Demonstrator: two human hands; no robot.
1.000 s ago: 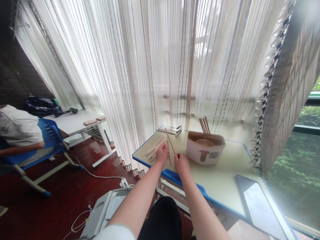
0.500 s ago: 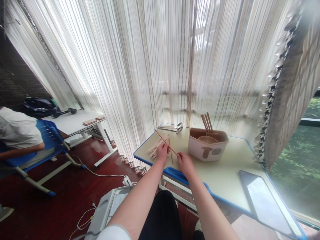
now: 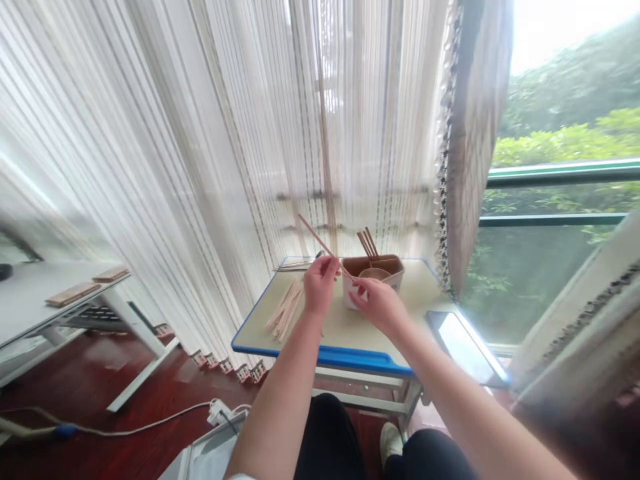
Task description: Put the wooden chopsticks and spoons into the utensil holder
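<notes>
The left hand (image 3: pixel 321 281) was clamped around the middle of a wooden chopstick (image 3: pixel 315 233), and the right hand (image 3: pixel 380 301) pinched its lower end. The chopstick slanted above the desk (image 3: pixel 345 335), beside a utensil holder (image 3: pixel 349 295); more chopsticks (image 3: pixel 285 312) lay loosely piled to the left, on the desk.

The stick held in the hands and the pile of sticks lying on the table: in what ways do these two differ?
The held stick slants in the air, with the fingers of the left hand and right hand on it; the pile of sticks lies on the table. The held stick is single; the pile has many. The held stick looks browner, the pile paler. Both are thin and long.
</notes>
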